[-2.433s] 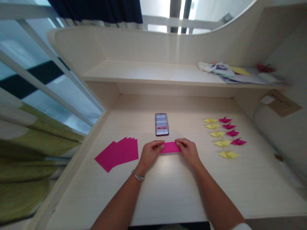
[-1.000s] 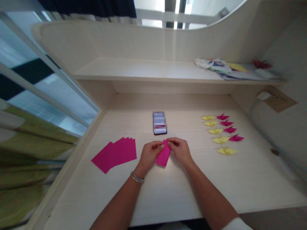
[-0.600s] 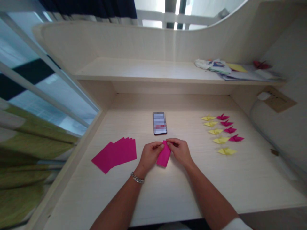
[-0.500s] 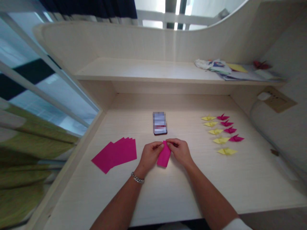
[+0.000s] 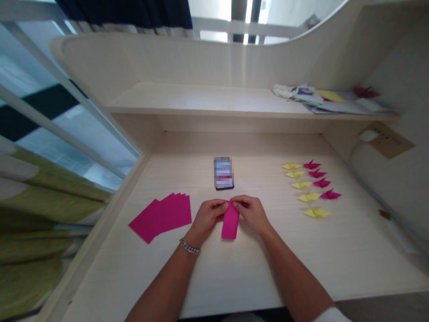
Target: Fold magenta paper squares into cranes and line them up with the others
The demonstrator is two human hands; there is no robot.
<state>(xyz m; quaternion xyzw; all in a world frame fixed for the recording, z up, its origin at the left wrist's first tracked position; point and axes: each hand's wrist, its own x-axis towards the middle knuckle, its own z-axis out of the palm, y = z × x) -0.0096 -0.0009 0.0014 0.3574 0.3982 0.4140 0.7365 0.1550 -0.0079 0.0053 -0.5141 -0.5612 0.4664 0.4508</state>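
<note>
Between my hands is a pink sheet of origami paper (image 5: 230, 224), folded into a narrow upright rectangle. My left hand (image 5: 210, 217) pinches its top left corner between thumb and fingers. At the top right corner, my right hand (image 5: 250, 212) grips the same paper. Its lower end points toward me and is free of both hands. Just beyond the hands lies a phone (image 5: 223, 172) with a lit, blurred screen. A fanned stack of pink paper squares (image 5: 164, 215) lies to the left of my left hand.
Several yellow paper cranes (image 5: 301, 184) and pink paper cranes (image 5: 322, 183) stand in two columns on the desk (image 5: 187, 147) at right. Papers (image 5: 330, 102) lie on the shelf above. A cable (image 5: 355, 163) runs down the right wall from a socket (image 5: 387, 138).
The folded paper has turned slightly, its lower end now straighter and a little closer to me. Both hands keep their pinch at its top, having shifted only slightly.
</note>
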